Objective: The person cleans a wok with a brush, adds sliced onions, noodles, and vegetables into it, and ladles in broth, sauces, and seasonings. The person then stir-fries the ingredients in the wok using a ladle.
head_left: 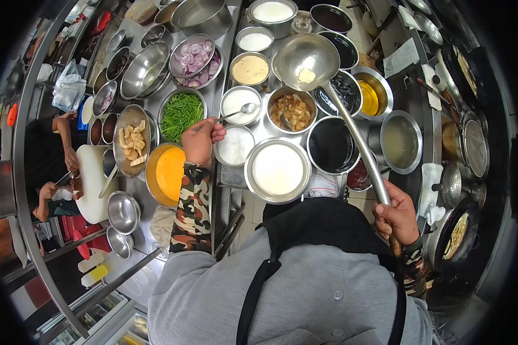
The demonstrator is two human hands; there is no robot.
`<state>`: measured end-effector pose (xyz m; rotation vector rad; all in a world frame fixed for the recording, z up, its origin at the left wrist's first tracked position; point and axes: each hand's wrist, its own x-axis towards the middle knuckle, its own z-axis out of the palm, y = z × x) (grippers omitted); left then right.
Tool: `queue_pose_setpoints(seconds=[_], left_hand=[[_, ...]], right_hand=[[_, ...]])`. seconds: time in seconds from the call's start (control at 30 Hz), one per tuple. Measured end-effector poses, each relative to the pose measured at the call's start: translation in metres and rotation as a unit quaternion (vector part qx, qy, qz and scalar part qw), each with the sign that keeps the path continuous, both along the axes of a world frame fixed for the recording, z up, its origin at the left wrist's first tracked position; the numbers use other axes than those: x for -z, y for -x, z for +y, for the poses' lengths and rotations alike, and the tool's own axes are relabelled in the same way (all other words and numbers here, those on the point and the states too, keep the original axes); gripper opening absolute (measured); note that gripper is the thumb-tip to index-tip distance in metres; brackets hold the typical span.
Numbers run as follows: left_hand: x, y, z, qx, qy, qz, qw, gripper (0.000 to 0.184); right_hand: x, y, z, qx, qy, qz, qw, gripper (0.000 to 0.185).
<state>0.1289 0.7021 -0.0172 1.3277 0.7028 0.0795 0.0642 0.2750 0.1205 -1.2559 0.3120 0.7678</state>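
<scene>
My left hand (pixel 199 141) pinches the handle of a small metal spoon (pixel 232 114). The spoon's bowl is over a metal container of white powder (pixel 223 103); whether it touches the powder I cannot tell. Closed round the long handle of a large metal ladle (pixel 351 125) is my right hand (pixel 397 213). The ladle's bowl hangs above the containers, with a little pale yellow paste or crumbs inside. Just below it stands a container of brown chunks (pixel 295 107) with its own spoon. Chopped green vegetable (pixel 182 115) and orange-yellow liquid (pixel 170 172) sit beside my left hand and forearm.
Around the ladle stand containers of dark liquid (pixel 332 145), yellow oil (pixel 371 99) and white liquid (pixel 278 170). Sliced onions (pixel 194 57) and fried pieces (pixel 133 144) are at left. Pans (pixel 459 233) line the right side. Another person's hands (pixel 46 191) work over a board (pixel 92 190).
</scene>
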Motion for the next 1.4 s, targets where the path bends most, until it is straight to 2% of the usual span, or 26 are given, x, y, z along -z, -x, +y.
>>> queue_pose_setpoints(seconds=[0.13, 0.27, 0.37, 0.43, 0.57, 0.63, 0.7, 0.77, 0.9, 0.97, 1.0, 1.03, 1.1, 1.23, 1.4], left_hand=[[-0.01, 0.002, 0.001, -0.005, 0.012, -0.013, 1.0, 0.023], [-0.041, -0.001, -0.012, 0.009, 0.008, -0.031, 0.999, 0.024], [-0.054, -0.004, -0.024, 0.013, 0.029, -0.083, 0.996, 0.023], [-0.045, -0.005, -0.027, 0.029, -0.147, -0.091, 0.985, 0.024], [-0.007, 0.001, -0.036, 0.066, -0.176, -0.083, 0.979, 0.024], [0.002, 0.003, -0.044, 0.091, -0.266, -0.099, 0.954, 0.023], [-0.001, 0.005, -0.046, 0.117, -0.291, -0.082, 0.946, 0.024], [-0.005, 0.007, -0.048, 0.168, -0.406, -0.094, 0.893, 0.024], [-0.01, 0.008, -0.046, 0.175, -0.362, -0.079, 0.912, 0.024], [-0.005, 0.005, -0.04, 0.106, -0.201, -0.05, 0.972, 0.024], [-0.004, 0.003, -0.035, 0.09, -0.141, -0.049, 0.985, 0.024], [-0.004, 0.001, -0.031, 0.091, -0.144, -0.051, 0.984, 0.024], [-0.007, -0.003, -0.024, 0.053, -0.08, -0.023, 0.995, 0.025], [-0.002, -0.006, -0.013, 0.021, -0.031, -0.011, 0.999, 0.022], [-0.009, 0.0, -0.005, 0.003, -0.035, -0.014, 0.999, 0.021]], right_hand=[[0.0, 0.0, -0.001, -0.006, -0.006, 0.0, 1.0, 0.062], [-0.003, -0.002, 0.002, -0.035, 0.009, 0.004, 0.999, 0.06], [-0.005, -0.002, 0.007, -0.05, 0.017, 0.01, 0.999, 0.058], [-0.004, -0.001, 0.008, -0.058, 0.002, 0.037, 0.998, 0.058], [-0.003, 0.002, 0.004, -0.063, -0.003, 0.02, 0.998, 0.06], [-0.004, 0.003, 0.001, -0.056, 0.002, 0.017, 0.998, 0.06], [-0.004, 0.004, -0.001, -0.049, 0.008, 0.014, 0.999, 0.06], [-0.005, 0.005, -0.002, -0.03, 0.005, 0.017, 0.999, 0.06], [-0.007, 0.008, -0.006, -0.029, -0.003, 0.007, 1.0, 0.061], [-0.006, 0.009, -0.007, -0.03, 0.004, 0.003, 1.0, 0.062], [-0.006, 0.01, -0.007, -0.03, 0.001, 0.002, 1.0, 0.062], [-0.006, 0.01, -0.007, -0.026, 0.001, 0.003, 1.0, 0.062], [-0.004, 0.012, -0.006, -0.022, -0.002, 0.004, 1.0, 0.062], [-0.001, 0.013, -0.005, -0.018, 0.016, -0.003, 1.0, 0.059], [-0.004, 0.011, -0.006, -0.03, 0.025, -0.007, 0.999, 0.058]])
